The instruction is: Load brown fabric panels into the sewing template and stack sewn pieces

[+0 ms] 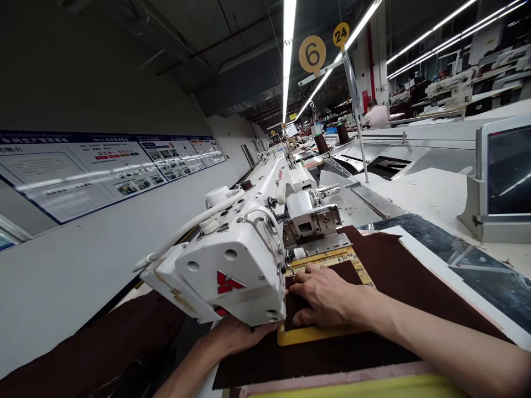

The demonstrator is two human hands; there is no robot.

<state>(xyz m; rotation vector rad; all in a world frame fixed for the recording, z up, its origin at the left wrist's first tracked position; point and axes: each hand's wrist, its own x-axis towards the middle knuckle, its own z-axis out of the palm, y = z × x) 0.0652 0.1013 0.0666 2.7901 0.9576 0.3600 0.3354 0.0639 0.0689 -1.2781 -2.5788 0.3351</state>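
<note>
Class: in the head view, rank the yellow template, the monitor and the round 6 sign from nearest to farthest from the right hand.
1. Yellow template: under the right hand.
2. Monitor: off to the right.
3. Round 6 sign: overhead, farther down the line.

A bare left hand (234, 337) and bare right hand (321, 296), forearms (435, 337) uncovered to the picture's edge.
</note>
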